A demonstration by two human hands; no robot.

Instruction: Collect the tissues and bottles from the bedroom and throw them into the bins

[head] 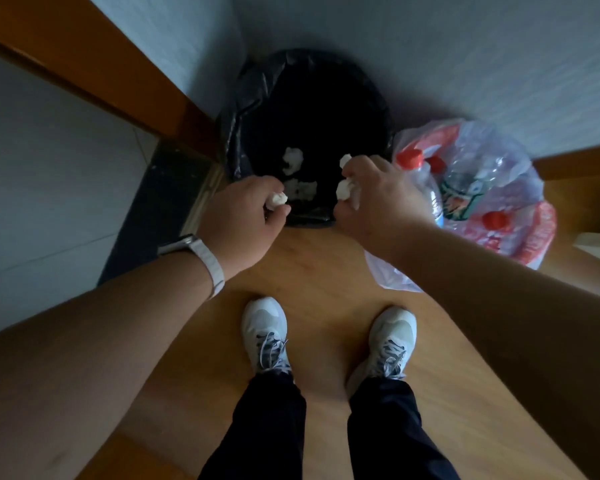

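Two bins stand side by side on the floor. The black-lined bin (257,109) on the left holds two crumpled tissues (293,160). Over its near rim, the left hand (243,216) has its grip clenched on one tissue wad (36,199); the right hand (378,199) pinches two wads (345,190). The clear-bagged bin (530,237) on the right holds bottles (425,181); four red caps (410,159) show.

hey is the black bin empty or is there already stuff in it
Not empty. The black bin already has white crumpled tissues lying on its dark liner. How full it is cannot be told; the inside is too dark.
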